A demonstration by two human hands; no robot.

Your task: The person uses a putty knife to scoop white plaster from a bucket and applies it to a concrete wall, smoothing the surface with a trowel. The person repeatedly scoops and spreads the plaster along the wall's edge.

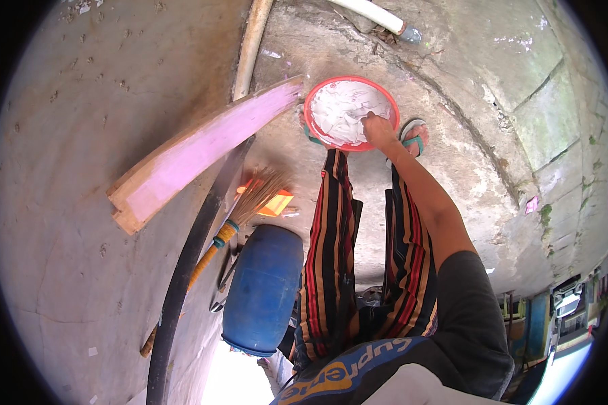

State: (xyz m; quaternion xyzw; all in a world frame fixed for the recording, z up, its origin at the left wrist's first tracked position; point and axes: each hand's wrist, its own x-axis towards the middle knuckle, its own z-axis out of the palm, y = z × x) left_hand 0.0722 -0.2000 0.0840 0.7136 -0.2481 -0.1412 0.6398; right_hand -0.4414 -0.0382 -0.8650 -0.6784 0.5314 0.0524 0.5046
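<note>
A red round basin [351,146] sits on the concrete between my feet, filled with thick white paste [341,108] whose surface is ridged and smeared. My right hand [380,130] reaches over the basin's near right rim, its fingers closed at the paste. A small greyish shape shows at the fingertips, but what they hold is too hidden to name. No part of my left hand shows. Left of the basin, a long board [209,145] with a pink-painted face stands slanted by the wall.
A blue plastic barrel [263,290] stands left of my legs. Beside it are a stick broom [226,233], an orange dustpan [275,204] and a black pipe [186,290] along the wall. A white pipe [378,15] lies beyond the basin. My sandalled right foot [414,135] is beside the rim.
</note>
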